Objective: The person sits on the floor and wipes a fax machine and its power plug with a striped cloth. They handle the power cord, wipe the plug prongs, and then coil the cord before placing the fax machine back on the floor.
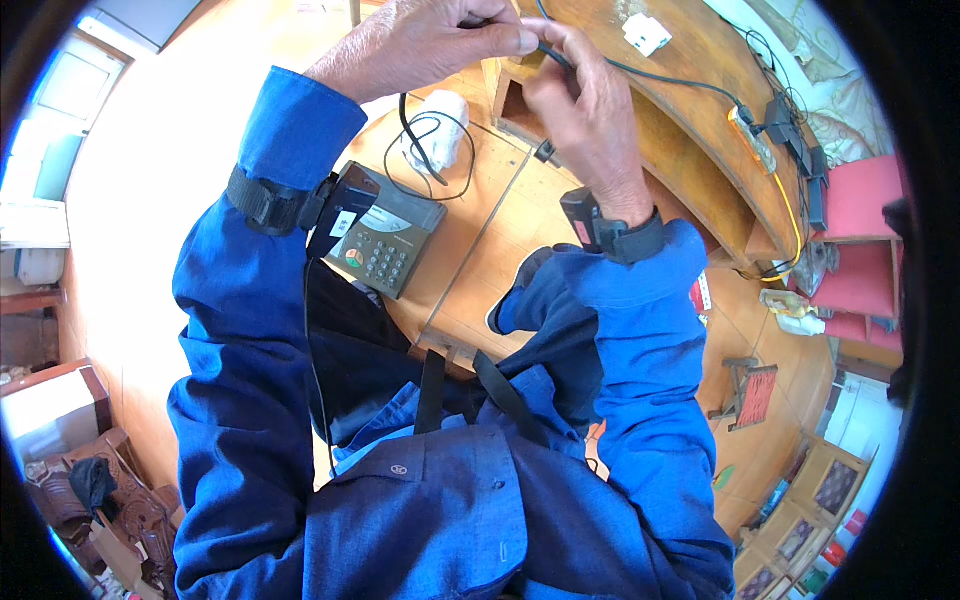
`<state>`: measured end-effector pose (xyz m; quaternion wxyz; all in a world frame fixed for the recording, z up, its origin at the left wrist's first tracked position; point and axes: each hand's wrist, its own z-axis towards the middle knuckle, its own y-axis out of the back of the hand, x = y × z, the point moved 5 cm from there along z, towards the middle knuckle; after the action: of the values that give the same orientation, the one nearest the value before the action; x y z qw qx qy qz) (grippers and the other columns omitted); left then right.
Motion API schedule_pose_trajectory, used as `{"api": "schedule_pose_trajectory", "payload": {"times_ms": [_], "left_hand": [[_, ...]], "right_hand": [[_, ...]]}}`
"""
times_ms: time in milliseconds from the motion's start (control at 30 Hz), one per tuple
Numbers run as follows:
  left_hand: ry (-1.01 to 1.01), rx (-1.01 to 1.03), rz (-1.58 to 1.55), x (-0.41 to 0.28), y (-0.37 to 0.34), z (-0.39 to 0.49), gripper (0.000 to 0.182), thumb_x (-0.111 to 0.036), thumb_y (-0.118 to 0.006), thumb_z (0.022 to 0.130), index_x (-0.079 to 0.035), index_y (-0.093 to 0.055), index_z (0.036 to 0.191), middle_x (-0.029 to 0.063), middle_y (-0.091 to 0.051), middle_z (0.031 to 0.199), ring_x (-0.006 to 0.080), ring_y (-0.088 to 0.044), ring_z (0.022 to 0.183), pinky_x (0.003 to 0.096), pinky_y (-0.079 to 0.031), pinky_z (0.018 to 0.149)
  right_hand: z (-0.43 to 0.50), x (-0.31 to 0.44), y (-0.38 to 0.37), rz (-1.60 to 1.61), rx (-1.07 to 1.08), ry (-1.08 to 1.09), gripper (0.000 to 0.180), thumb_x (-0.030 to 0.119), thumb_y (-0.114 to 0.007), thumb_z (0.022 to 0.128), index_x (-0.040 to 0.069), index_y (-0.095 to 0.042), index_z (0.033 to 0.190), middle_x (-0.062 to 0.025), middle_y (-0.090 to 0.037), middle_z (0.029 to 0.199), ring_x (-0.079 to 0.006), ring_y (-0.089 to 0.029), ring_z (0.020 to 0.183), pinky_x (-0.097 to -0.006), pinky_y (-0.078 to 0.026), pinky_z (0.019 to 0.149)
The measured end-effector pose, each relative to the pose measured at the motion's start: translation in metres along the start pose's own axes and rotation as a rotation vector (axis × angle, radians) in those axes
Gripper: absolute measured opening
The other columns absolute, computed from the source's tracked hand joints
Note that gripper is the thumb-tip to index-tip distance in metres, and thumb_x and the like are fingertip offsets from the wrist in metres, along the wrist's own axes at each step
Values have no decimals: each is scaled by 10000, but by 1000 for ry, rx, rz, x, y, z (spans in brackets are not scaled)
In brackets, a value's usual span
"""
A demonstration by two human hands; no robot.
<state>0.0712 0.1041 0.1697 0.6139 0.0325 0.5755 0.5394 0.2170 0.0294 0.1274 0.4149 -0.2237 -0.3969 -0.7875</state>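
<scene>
Near the top of the head view, my left hand [431, 45] pinches a dark cable [551, 52] between thumb and fingers. Close beside it, my right hand [585, 112] has its fingers curled around the same cable; its thumb is blurred. From there the cable runs right over the wooden desk to a power strip [752, 140]. Another black cable [420, 146] hangs below my left hand, its upper part hidden. Below my left wrist lies a grey desk telephone [390, 240] with a keypad. A thin cord loops over a white wrapped bundle [442, 131] behind it.
The wooden desk [690, 150] with open compartments curves along the right. On its top are a white box-shaped piece [646, 34] and black adapters [784, 124]. A yellow cord [787, 217] hangs at its edge. A folding stool [750, 395] and bottles [799, 322] stand on the right.
</scene>
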Motion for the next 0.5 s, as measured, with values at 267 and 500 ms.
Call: {"api": "schedule_pose_trajectory", "payload": {"times_ms": [267,500], "left_hand": [[-27,-22,17,-2,4,-6,256,-214,-661,938,31,-663,866,136,-640,715,165,-604,651,331,-483,616],[15,21,11,-2,-4,-2,232,-193,-653,934,37,-680,941,139,-656,743,148,-611,673,339,-483,617]], "right_hand": [[-32,-61,-31,0,-99,-347,172,138,-647,925,9,-658,1038,-65,-582,652,-90,-535,563,-269,-430,519],[-5,-15,-5,68,-61,-59,229,88,-613,905,-2,-665,1109,23,-615,721,-57,-537,626,-260,-451,549]]}}
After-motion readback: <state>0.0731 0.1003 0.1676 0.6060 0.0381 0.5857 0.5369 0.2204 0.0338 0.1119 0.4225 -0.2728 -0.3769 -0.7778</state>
